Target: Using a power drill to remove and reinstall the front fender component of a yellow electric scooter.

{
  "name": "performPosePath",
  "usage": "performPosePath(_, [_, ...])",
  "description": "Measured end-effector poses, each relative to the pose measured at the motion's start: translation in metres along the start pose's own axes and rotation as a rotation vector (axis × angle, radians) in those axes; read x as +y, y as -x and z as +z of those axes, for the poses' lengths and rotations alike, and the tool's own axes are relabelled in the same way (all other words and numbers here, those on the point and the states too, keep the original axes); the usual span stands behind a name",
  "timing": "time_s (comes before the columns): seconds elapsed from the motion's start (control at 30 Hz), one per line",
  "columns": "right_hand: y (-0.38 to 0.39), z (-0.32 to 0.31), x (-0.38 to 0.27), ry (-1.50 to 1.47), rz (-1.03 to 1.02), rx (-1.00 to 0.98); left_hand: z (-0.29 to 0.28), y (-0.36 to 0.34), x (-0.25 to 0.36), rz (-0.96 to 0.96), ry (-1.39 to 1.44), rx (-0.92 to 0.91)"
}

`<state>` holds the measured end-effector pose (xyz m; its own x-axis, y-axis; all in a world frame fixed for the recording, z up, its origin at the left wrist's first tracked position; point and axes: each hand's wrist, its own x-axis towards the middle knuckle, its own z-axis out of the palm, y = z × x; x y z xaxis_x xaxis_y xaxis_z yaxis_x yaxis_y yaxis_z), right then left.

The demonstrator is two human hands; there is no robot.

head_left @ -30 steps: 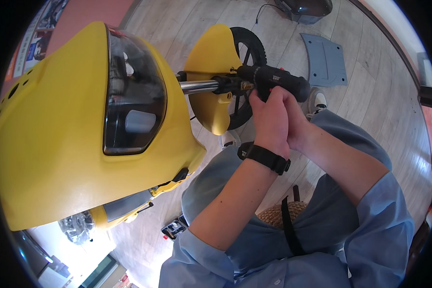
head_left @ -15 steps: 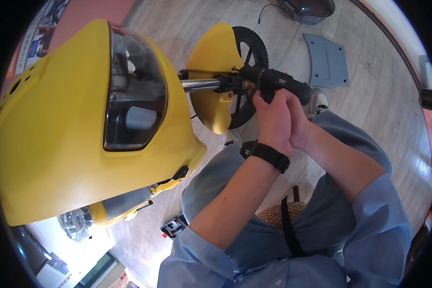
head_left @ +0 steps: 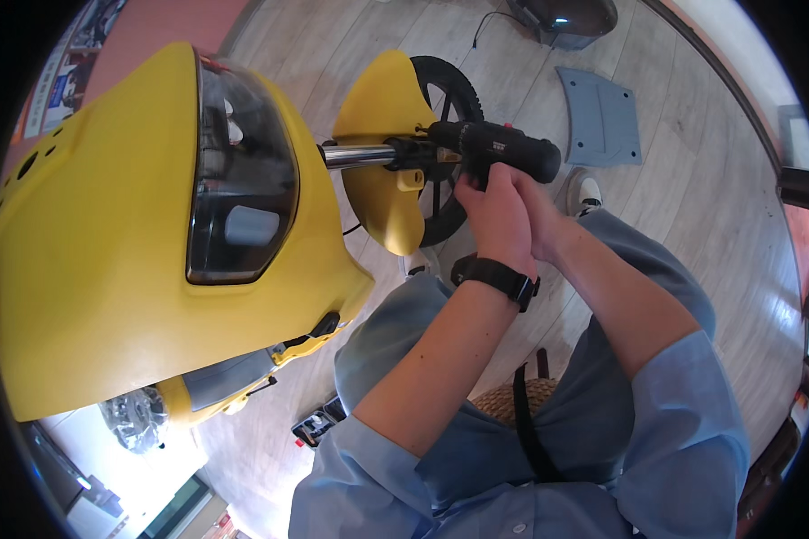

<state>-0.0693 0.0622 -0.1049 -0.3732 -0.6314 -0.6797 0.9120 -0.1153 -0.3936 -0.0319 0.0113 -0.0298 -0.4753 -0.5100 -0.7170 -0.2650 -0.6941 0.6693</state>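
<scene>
The left hand [head_left: 497, 225] and right hand [head_left: 541, 225] are clasping together, curled closed around the grip of a black drill [head_left: 503, 148]. The drill's body is extending just beyond the hands, its nose pointing left; behind it, a wheel [head_left: 463, 94] and yellow mudguard [head_left: 377, 103] are showing.

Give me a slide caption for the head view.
Two-handed grip on a black power tool beside a yellow mudguard and black-tyred wheel.
</scene>
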Motion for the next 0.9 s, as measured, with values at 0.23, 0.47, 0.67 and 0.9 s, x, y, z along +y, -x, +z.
performPosePath(0.23, [0.004, 0.014, -0.036, 0.084, 0.025, -0.017, 0.008, -0.001, 0.010, -0.007, 0.101, -0.035])
performPosePath(0.47, [-0.001, 0.004, -0.037, 0.020, -0.001, 0.001, 0.010, 0.006, 0.013, -0.017, 0.072, -0.123])
performPosePath(0.67, [-0.006, 0.005, -0.033, 0.046, -0.012, -0.037, 0.009, -0.004, 0.006, 0.012, 0.094, -0.047])
performPosePath(0.9, [-0.005, 0.007, -0.033, 0.094, -0.023, -0.021, 0.012, 0.002, 0.010, 0.012, 0.056, -0.028])
